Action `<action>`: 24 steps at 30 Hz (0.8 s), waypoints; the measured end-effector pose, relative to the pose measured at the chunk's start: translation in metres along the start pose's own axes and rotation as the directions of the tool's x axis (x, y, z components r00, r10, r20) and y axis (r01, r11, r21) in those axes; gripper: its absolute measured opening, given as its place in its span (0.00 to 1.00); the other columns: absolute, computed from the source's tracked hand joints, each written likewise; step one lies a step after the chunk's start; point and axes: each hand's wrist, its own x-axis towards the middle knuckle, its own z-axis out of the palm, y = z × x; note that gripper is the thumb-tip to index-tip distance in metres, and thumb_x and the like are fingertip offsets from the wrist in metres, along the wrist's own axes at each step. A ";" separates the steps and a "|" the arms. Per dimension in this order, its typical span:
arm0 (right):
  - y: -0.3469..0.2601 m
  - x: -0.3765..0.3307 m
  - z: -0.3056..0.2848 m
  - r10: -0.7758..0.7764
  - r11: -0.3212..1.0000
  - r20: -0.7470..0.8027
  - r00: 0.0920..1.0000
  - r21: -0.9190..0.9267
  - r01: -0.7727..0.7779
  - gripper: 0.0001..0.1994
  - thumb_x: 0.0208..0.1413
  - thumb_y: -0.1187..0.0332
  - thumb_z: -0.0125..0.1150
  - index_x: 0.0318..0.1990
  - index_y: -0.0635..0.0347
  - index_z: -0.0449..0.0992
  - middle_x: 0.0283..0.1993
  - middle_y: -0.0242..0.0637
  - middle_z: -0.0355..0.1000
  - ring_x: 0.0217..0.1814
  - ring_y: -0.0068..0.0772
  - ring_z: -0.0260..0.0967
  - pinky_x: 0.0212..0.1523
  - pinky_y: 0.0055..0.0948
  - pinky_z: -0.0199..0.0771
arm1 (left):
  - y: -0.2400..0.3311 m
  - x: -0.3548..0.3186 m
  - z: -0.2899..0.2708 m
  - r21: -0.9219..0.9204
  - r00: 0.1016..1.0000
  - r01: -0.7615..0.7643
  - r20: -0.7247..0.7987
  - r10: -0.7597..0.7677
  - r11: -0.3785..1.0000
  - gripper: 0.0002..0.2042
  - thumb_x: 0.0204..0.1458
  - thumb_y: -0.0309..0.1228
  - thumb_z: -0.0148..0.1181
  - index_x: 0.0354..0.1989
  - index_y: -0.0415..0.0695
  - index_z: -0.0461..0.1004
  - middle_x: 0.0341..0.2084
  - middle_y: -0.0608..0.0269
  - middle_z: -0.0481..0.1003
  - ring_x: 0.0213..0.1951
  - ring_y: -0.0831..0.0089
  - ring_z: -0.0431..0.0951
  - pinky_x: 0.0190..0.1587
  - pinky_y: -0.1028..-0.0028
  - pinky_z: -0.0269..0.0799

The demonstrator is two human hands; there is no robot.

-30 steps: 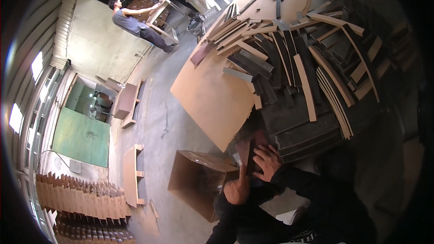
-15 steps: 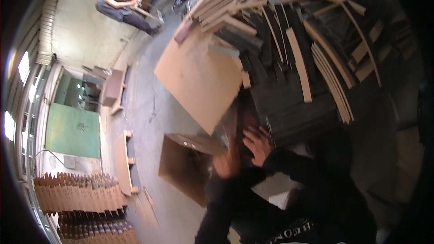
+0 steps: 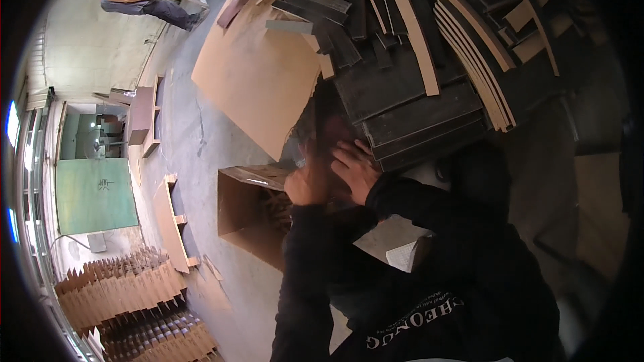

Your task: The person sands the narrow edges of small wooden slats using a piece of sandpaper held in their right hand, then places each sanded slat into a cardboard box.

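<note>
My left hand [image 3: 307, 182] is closed beside an open cardboard box [image 3: 248, 211] with small brown pieces inside. What it grips is hidden in shadow. My right hand [image 3: 355, 171] lies just to its right, fingers stretched out over a dark reddish-brown surface [image 3: 337, 127] that is too dim to name. Close to the right hand's fingertips is the corner of a stack of black boards [image 3: 429, 127]. Beyond both hands, a large tan sheet [image 3: 258, 80] reaches away to the far left.
Curved tan strips [image 3: 469, 60] and black pieces lie piled at the far right. To the left, a long wooden piece [image 3: 171, 224] rests on the floor near rows of stacked brown parts [image 3: 124, 288]. Another person [image 3: 144, 3] stands at the far left, hands on a frame.
The view has shifted, so the pile and sheet sit further left and higher. My left hand stays by the box and my right hand remains beside it, fingers still outstretched.
</note>
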 end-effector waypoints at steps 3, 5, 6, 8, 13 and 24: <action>-0.003 0.002 0.005 -0.015 0.999 0.040 0.999 -0.033 0.016 0.22 0.36 0.60 0.61 0.40 0.60 0.67 0.54 0.43 0.57 0.62 0.44 0.46 0.61 0.45 0.40 | 0.014 -0.021 -0.027 0.020 0.999 0.013 -0.049 -0.012 1.000 0.25 0.47 0.34 0.49 0.57 0.54 0.55 0.10 0.53 0.69 0.12 0.58 0.69 0.12 0.63 0.62; -0.002 0.000 0.005 0.003 1.000 0.011 1.000 -0.009 -0.003 0.23 0.36 0.59 0.62 0.41 0.61 0.67 0.54 0.43 0.57 0.62 0.44 0.46 0.62 0.44 0.39 | 0.004 -0.058 -0.016 0.015 0.998 -0.023 -0.066 0.024 1.000 0.24 0.44 0.33 0.52 0.54 0.53 0.60 0.09 0.56 0.68 0.10 0.61 0.68 0.12 0.66 0.62; -0.001 0.001 0.006 0.016 1.000 0.002 1.000 0.004 -0.016 0.24 0.36 0.59 0.62 0.41 0.60 0.67 0.54 0.43 0.57 0.62 0.44 0.46 0.62 0.44 0.39 | 0.004 -0.064 -0.017 -0.010 0.999 -0.013 -0.037 0.013 1.000 0.24 0.44 0.33 0.52 0.53 0.52 0.62 0.09 0.57 0.68 0.11 0.61 0.68 0.13 0.67 0.63; 0.004 0.004 0.006 0.000 1.000 -0.031 1.000 -0.019 -0.001 0.24 0.37 0.58 0.62 0.42 0.60 0.67 0.54 0.43 0.57 0.61 0.44 0.46 0.62 0.43 0.39 | 0.010 -0.068 -0.029 -0.023 1.000 -0.015 -0.011 0.015 1.000 0.23 0.44 0.33 0.53 0.53 0.51 0.62 0.11 0.59 0.68 0.12 0.64 0.69 0.16 0.69 0.65; 0.004 -0.002 0.009 -0.021 0.997 -0.053 0.998 -0.070 0.017 0.24 0.37 0.57 0.63 0.42 0.60 0.67 0.54 0.43 0.57 0.61 0.44 0.47 0.62 0.43 0.40 | 0.013 -0.068 -0.025 -0.061 0.995 0.043 -0.089 -0.048 0.997 0.21 0.44 0.34 0.54 0.49 0.48 0.66 0.24 0.56 0.73 0.23 0.63 0.73 0.25 0.69 0.68; 0.004 -0.001 0.011 -0.008 0.997 -0.035 0.999 -0.070 0.006 0.26 0.37 0.56 0.63 0.43 0.60 0.66 0.54 0.42 0.57 0.62 0.43 0.45 0.62 0.42 0.39 | -0.005 -0.075 -0.020 -0.353 0.973 0.211 -0.019 -0.232 0.912 0.11 0.46 0.34 0.53 0.38 0.45 0.70 0.28 0.54 0.73 0.32 0.54 0.72 0.32 0.64 0.67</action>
